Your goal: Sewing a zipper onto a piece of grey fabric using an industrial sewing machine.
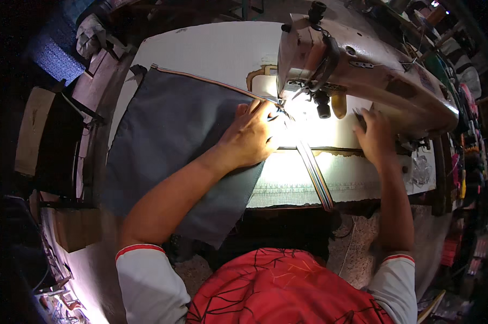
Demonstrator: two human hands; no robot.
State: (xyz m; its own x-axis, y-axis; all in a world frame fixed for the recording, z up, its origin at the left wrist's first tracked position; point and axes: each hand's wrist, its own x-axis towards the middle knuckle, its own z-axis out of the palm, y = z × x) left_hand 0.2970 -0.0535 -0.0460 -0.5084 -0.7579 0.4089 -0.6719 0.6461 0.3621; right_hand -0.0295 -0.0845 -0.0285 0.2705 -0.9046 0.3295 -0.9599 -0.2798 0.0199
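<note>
My left hand (250, 132) lies over the right edge of a dark grey cloth (174, 124), close to the needle area of a sewing machine (368, 70). Its bent fingers grip the cloth where a striped tape (209, 82) runs along the top edge. From the needle area a loose length of the striped tape (315, 175) trails toward me over the table's front edge. Under the machine's arm, my right hand (376, 135) is closed around a small dark pointed tool (358, 116), mostly hidden by the fingers. Bright lamp glare washes out the stitching spot.
The white sewing table (211, 43) carries a ruler strip (287, 191) along its front. A yellow piece (338, 105) hangs beneath the machine arm. A clear plastic bag (420, 170) lies at the right. Brown boxes (78, 229) stand left, and cluttered shelves line the right.
</note>
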